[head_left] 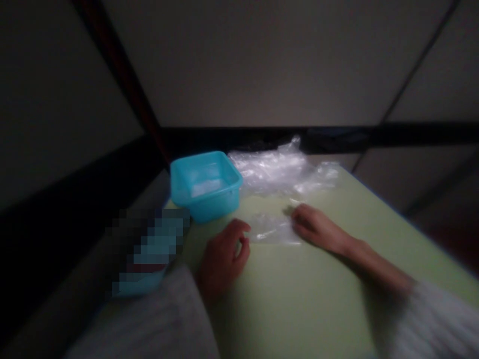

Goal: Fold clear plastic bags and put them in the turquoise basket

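A small clear plastic bag [271,230] lies on the pale green table between my two hands. My left hand [222,257] is at its left edge, thumb and forefinger curled together in a pinch on the film. At the opposite edge my right hand [312,227] is closed, its fingers bent round the end of the bag. Blur hides the exact fingertip contact on both sides. Behind the small bag is a crumpled heap of clear plastic bags [273,169]. Just beyond my left hand stands a turquoise plastic basin [213,207] with some clear or whitish material inside.
The green table [299,304] has a blue edge running along its right side. A pixelated, light-blue object [153,254] sits at the left by my sleeve. Pale panels [262,65] rise behind the table, with a dark band at their foot.
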The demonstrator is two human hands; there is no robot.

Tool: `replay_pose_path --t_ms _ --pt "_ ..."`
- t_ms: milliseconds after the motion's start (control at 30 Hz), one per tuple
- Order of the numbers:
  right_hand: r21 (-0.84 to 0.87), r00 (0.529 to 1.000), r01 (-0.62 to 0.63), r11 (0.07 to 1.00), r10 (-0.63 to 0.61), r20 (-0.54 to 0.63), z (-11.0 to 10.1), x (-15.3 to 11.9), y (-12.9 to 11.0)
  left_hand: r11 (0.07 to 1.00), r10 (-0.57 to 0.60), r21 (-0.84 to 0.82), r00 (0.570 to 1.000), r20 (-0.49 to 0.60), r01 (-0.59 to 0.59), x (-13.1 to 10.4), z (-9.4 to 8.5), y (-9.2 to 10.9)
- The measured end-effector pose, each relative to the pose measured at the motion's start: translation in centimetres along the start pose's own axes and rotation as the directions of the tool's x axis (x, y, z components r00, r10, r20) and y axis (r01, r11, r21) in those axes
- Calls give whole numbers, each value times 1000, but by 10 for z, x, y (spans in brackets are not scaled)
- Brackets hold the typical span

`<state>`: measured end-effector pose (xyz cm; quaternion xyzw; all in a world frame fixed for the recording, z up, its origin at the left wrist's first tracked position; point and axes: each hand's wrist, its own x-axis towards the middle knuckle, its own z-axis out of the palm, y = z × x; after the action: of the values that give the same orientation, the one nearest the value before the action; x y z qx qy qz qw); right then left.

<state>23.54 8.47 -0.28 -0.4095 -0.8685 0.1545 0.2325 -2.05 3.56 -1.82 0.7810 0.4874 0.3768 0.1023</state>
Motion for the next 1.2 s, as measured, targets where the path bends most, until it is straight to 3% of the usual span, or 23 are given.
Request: replay_pose_path --t_ms 67,133,300,367,433,500,567,667,733,900,1100,1200 --pt "52 999 -29 998 28 27 -5 -2 -4 995 96 23 991 95 -98 -3 2 3" --pt "132 995 -72 989 61 82 -9 -4 -6 991 120 48 982 148 -128 -3 3 4" --pt "332 961 -82 940 -14 276 -14 -13 -9 998 18 61 997 81 -23 2 1 -2" --pt "373 944 -52 926 -76 320 -15 -15 -9 999 45 27 997 68 -47 1 1 -1" --pt "416 935 -46 908 -107 338 -16 -16 -8 990 143 0 981 133 -144 -1 2 5" --pt "426 940 -40 904 -110 323 -17 -17 -6 958 277 -9 924 263 -285 -4 5 14" --pt "379 948 -5 925 -116 297 -18 -19 -4 916 379 -36 833 404 -400 -5 7 22" --pt "278 950 83 957 -160 269 -19 -21 -4 888 418 -84 715 560 -453 -4 8 28" --pt "230 945 134 964 -194 261 -19 -21 -5 888 405 -90 675 617 -450 -3 7 28" --pt "130 926 274 953 -298 234 -17 -20 -7 893 381 -81 649 659 -443 -1 8 25" --pt "-37 866 499 866 -500 -26 -8 -38 -7 895 357 -53 642 679 -442 -2 11 26" --pt "-101 832 551 828 -555 -10 -2 -50 -7 893 356 -45 641 680 -448 -2 11 25"
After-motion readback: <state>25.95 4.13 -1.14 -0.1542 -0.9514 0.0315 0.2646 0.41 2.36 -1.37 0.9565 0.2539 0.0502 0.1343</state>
